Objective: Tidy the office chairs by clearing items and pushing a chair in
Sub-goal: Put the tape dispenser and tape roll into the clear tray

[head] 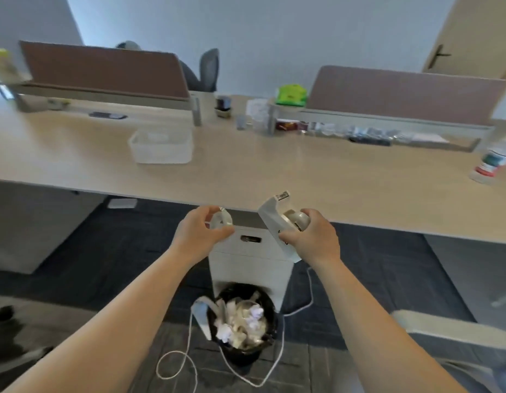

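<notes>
My right hand (311, 239) grips a white tape dispenser (274, 219) with a roll in it, held tilted just in front of the desk's near edge. My left hand (199, 232) holds a small roll of clear tape (222, 219) between thumb and fingers, about level with the dispenser. Both hands hover above the floor in front of the long beige desk (246, 171). A grey chair part (450, 333) shows at the lower right, and a dark chair part (7, 316) at the lower left. Another office chair (209, 69) stands behind the desk.
A white drawer cabinet (251, 265) sits under the desk. In front of it is a full black waste bin (243, 321), with a white cable (189, 361) looped on the dark carpet. The desk carries a clear plastic box (161, 147), a bottle (493, 160), a green pack (291, 95) and brown partition screens (104, 69).
</notes>
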A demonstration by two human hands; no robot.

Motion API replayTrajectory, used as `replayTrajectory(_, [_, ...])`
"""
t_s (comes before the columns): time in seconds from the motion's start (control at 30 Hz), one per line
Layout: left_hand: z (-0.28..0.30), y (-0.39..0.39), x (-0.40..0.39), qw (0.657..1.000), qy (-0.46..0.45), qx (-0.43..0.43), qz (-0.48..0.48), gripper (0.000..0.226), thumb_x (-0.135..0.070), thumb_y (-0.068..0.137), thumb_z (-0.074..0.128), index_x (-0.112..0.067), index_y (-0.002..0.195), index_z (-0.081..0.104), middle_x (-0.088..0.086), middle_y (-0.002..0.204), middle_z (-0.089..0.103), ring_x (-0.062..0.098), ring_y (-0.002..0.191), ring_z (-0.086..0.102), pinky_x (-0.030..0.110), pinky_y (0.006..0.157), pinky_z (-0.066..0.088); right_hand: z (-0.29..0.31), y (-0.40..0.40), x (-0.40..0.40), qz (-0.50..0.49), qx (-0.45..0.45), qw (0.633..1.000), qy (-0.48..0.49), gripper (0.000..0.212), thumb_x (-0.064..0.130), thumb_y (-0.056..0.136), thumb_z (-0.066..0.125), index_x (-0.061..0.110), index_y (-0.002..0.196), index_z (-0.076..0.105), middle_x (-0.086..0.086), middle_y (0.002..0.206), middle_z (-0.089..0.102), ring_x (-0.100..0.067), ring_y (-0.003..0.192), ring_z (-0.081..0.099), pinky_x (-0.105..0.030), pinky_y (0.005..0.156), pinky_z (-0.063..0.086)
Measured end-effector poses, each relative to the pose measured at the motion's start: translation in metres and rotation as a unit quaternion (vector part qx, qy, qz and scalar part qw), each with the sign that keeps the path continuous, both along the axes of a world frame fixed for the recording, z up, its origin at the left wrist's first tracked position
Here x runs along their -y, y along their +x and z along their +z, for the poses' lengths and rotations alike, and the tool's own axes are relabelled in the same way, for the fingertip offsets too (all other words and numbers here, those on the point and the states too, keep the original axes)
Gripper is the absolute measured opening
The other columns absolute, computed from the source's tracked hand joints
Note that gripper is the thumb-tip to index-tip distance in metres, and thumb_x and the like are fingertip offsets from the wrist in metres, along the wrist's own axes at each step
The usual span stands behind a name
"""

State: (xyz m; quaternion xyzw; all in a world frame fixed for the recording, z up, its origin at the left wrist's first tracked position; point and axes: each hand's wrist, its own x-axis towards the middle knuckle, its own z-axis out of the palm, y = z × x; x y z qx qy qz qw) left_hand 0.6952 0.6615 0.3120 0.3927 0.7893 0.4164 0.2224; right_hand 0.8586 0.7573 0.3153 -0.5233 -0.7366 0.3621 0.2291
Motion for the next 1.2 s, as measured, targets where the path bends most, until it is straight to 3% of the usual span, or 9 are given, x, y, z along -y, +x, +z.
replayTrajectory(0.13, [0.009,-0.077,0.035,0.999,0.006,-0.012,0.041,0.052,-0.023,0.08,0.066,-0.013,0.127,0.046,0.008,0.125,0.056,0.015,0.098,0.05,0.029,0.084,0.042,0.005,-0.084,0.022,0.039,-0.007,0.999,0.015,0.062,0.021,0.071,0.073,0.01,0.127,0.048,-0.01,0.121,0.059,-0.027,0.104,0.056,-0.036,0.084,0.046])
replayTrajectory(0.27, [0.016,-0.152,0.062,0.997,0.016,-0.018,0.071,0.058,-0.024,0.079,0.067,-0.012,0.13,0.042,0.008,0.125,0.055,0.016,0.099,0.05,0.029,0.085,0.04,0.006,-0.164,0.04,0.049,-0.024,0.998,0.019,0.06,0.02,0.07,0.074,0.009,0.123,0.051,-0.01,0.117,0.06,-0.019,0.089,0.048,-0.035,0.08,0.048])
replayTrajectory(0.53, [0.021,-0.251,0.072,0.995,0.037,-0.019,0.096,0.048,-0.023,0.08,0.066,-0.01,0.123,0.048,0.007,0.126,0.055,0.013,0.098,0.049,0.027,0.081,0.037,0.006,-0.272,0.044,0.045,-0.037,0.998,0.007,0.054,0.022,0.07,0.075,0.008,0.117,0.054,-0.009,0.113,0.061,-0.02,0.088,0.047,-0.032,0.075,0.042])
replayTrajectory(0.77, [0.026,-0.305,0.024,0.994,0.048,-0.023,0.097,0.048,-0.024,0.079,0.067,-0.01,0.121,0.049,0.008,0.125,0.057,0.016,0.096,0.052,0.029,0.08,0.041,0.015,-0.323,-0.007,0.05,-0.048,0.998,0.003,0.047,0.026,0.072,0.075,0.005,0.111,0.058,-0.009,0.102,0.061,-0.022,0.084,0.05,-0.027,0.064,0.036])
replayTrajectory(0.9, [0.033,-0.33,-0.021,0.994,0.048,-0.023,0.096,0.045,-0.024,0.079,0.068,-0.012,0.119,0.051,0.009,0.124,0.057,0.019,0.098,0.055,0.03,0.077,0.041,0.024,-0.349,-0.056,0.036,-0.07,0.997,-0.008,0.051,0.03,0.073,0.074,0.005,0.114,0.057,-0.012,0.112,0.064,-0.022,0.086,0.052,-0.029,0.072,0.039])
replayTrajectory(1.2, [0.035,-0.377,-0.116,0.997,0.046,0.008,0.068,0.046,-0.022,0.08,0.067,-0.016,0.122,0.052,0.008,0.122,0.058,0.022,0.104,0.055,0.03,0.08,0.043,0.031,-0.392,-0.143,0.007,-0.079,0.997,0.001,0.047,0.026,0.073,0.074,0.006,0.113,0.058,-0.012,0.113,0.064,-0.02,0.086,0.049,-0.028,0.073,0.036])
